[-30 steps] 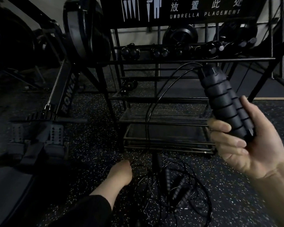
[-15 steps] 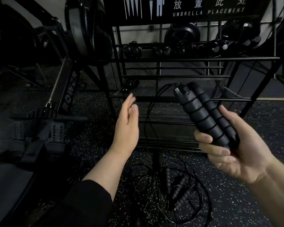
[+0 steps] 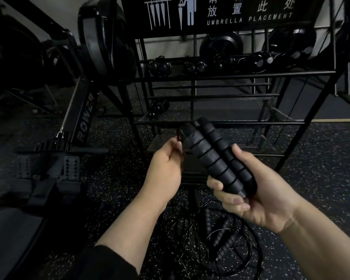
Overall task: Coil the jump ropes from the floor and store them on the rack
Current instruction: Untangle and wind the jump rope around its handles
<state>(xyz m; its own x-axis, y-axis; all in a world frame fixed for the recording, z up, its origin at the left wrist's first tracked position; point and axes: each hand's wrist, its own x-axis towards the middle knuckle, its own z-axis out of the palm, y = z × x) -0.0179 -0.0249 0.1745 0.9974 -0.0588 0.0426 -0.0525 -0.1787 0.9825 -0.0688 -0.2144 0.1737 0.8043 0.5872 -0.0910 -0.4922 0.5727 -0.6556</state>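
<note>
Here the right hand (image 3: 259, 199) grips two black ribbed jump-rope handles (image 3: 214, 158) side by side, fingers curled round their lower ends and thumb on the far side; the handles slant up and to the left, their upper tips in front of the rack's lower shelves. The left hand (image 3: 166, 168) is raised just beside the upper end of the nearer handle, thumb and fingers closed together where the thin cord (image 3: 179, 136) leaves it; whether the cord is actually pinched cannot be told, as the spot is dark. The left forearm ends in one dark sleeve (image 3: 109, 263). Below and between the two wrists, a tangle of thin black ropes (image 3: 220, 239) lies on the speckled rubber floor (image 3: 321, 178), with at least three more ribbed handles among its loops; the exact count of ropes is not readable. Directly behind the hands stands one black metal rack (image 3: 230, 124) with several wire shelves. Its upper tier carries a row of small round black objects, too dim to identify. Above it hangs one sign (image 3: 249, 17) with white umbrella pictograms and the words "UMBRELLA PLACEMENT". To the left is one rowing machine (image 3: 85, 116), its beam marked "ROWER", with two footplates near the floor.
</note>
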